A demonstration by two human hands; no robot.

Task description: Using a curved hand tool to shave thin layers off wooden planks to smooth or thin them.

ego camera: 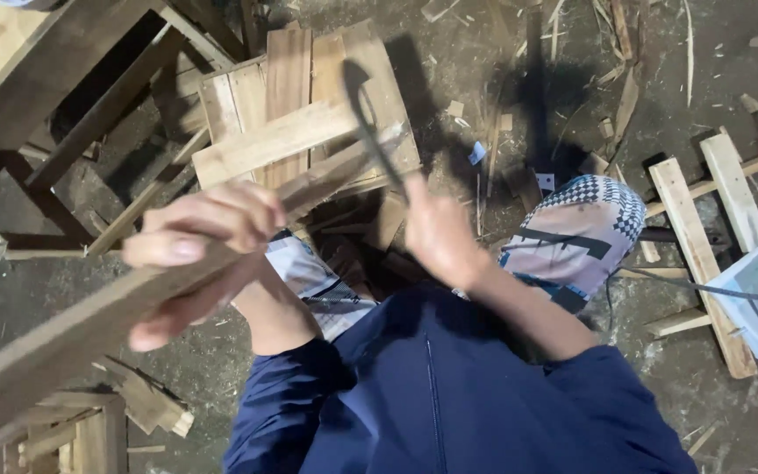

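- Left hand (195, 263), grip wrapped round one long pale wooden batten (89, 329) running from lower left up onto the slatted wooden pallet piece (309, 114).
- Right hand (440, 237), grip closed on one dark curved metal tool (370, 132), tip against the batten's far end.
- Judged step: prying or chopping at that end; steady bracing needed.
- Count: one batten, one tool, two hands.
- Dirt floor (572, 88) strewn with wood scraps.

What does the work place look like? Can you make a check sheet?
Surface: dirt floor, dusty.
Job's things: long wooden slat; dark curved tool; slatted wooden pallet.
Clutter: wood chips and splinters; slat frame.
Grippers: left hand grips the slat; right hand holds the tool.
Cables: thin dark cord near the patterned cloth.
Surroundings: dark wooden frame.
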